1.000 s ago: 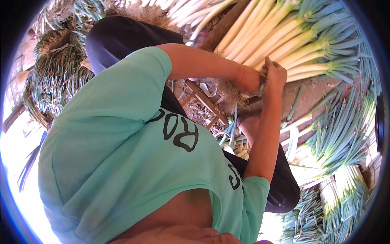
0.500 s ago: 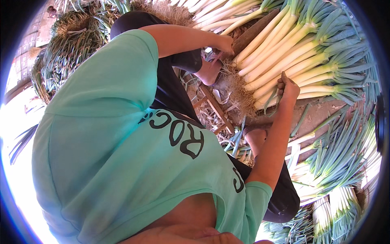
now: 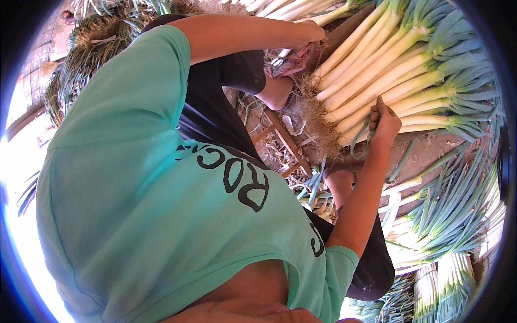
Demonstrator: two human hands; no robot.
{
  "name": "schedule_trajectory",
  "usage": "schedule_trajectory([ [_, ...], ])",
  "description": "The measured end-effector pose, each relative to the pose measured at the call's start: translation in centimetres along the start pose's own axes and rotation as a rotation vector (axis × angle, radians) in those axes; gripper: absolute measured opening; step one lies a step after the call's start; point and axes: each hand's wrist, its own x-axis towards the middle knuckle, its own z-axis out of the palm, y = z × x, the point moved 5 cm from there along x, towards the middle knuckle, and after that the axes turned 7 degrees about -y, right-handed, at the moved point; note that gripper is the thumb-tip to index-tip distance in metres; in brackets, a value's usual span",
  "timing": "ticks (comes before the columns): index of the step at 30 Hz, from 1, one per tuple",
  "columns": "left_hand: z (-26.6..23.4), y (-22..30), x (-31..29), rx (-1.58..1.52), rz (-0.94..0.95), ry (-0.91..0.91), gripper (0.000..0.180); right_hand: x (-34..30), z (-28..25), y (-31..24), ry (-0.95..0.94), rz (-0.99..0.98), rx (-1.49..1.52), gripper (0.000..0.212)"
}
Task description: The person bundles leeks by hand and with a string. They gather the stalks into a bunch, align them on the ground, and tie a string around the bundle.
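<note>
A wide row of leeks (image 3: 371, 81) lies before me, white stalks side by side, roots towards me and green tops away. At the upper middle my left hand (image 3: 311, 33) is closed beside the row. Thin pinkish-purple strips (image 3: 293, 62) hang from its fingers; what they are made of is unclear. My right hand (image 3: 385, 123) rests over the stalks at the near right side of the row. Its fingers are curled, with one fingertip extended over the stalks. A narrow green leaf (image 3: 357, 134) shows beside them; whether they grip it is hidden.
A small wooden frame (image 3: 288, 141) stands between my legs among dry scraps. More leeks (image 3: 447, 210) lie at the right, with tied bundles (image 3: 425, 290) below them. A dark wooden piece (image 3: 340, 37) lies by the row. Heaped green tops (image 3: 91, 70) are at the upper left.
My left hand has moved up and slightly right with the purple strips. The right hand has shifted slightly right over the leeks.
</note>
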Motion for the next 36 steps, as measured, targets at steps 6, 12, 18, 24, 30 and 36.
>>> schedule_trajectory([
  [6, 4.0, 5.9, -1.0, 0.175, -0.069, -0.003, 0.026, -0.8, 0.3, 0.7, 0.027, -0.125, -0.016, 0.031],
  [12, 7.0, 11.9, -4.7, 0.373, 0.082, -0.139, 0.027, -1.5, 1.3, 0.1, 0.134, -0.302, -0.461, 0.042],
  [18, 13.7, 18.1, -3.6, 0.624, 0.361, -0.193, 0.027, -1.1, 1.3, 0.1, 0.005, -0.310, -0.645, 0.053],
  [24, 22.6, 24.0, -4.6, 0.781, 0.655, -0.301, 0.029, 1.7, -0.7, 1.8, -0.037, -0.274, -0.470, 0.039],
  [30, 12.8, 27.2, 1.8, 0.871, 0.713, -0.416, 0.032, -1.3, 2.6, 1.3, -0.024, -0.179, -0.059, 0.038],
  [36, 8.4, 10.5, -2.3, 0.809, 0.895, -0.241, 0.029, -1.5, 0.8, 0.8, 0.065, -0.130, -0.004, 0.038],
])
